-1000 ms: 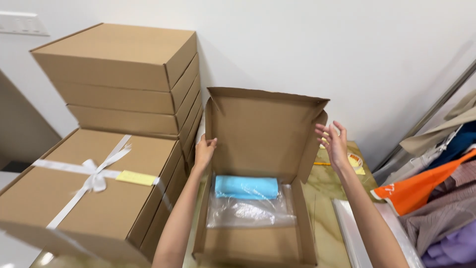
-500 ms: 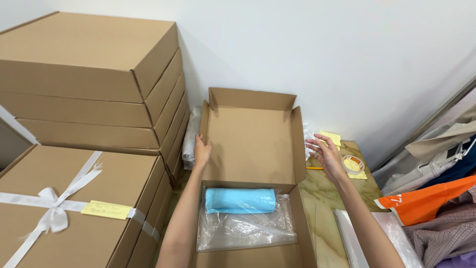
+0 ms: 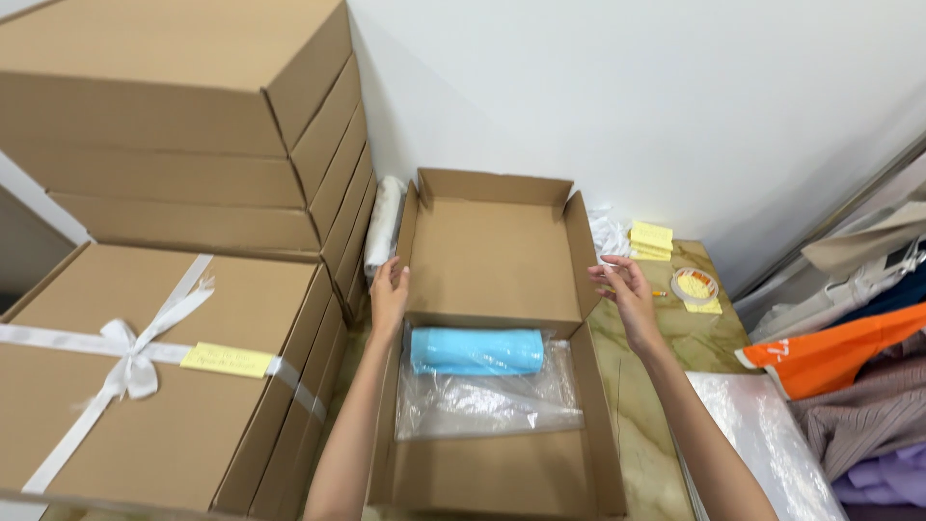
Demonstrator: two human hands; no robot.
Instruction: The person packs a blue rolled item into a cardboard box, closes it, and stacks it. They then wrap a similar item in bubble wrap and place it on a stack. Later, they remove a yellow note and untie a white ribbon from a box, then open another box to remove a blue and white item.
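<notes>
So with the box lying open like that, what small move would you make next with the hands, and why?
Probably swing the lid forward and down. The left hand is on its left edge, the right hand is beside its right flap, and the blue roll in clear plastic already lies inside the box.

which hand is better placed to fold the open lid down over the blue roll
Probably the left hand: it already touches the left side flap of the open brown cardboard box lid, above the blue roll. The right hand hovers open just off the right flap.
</notes>
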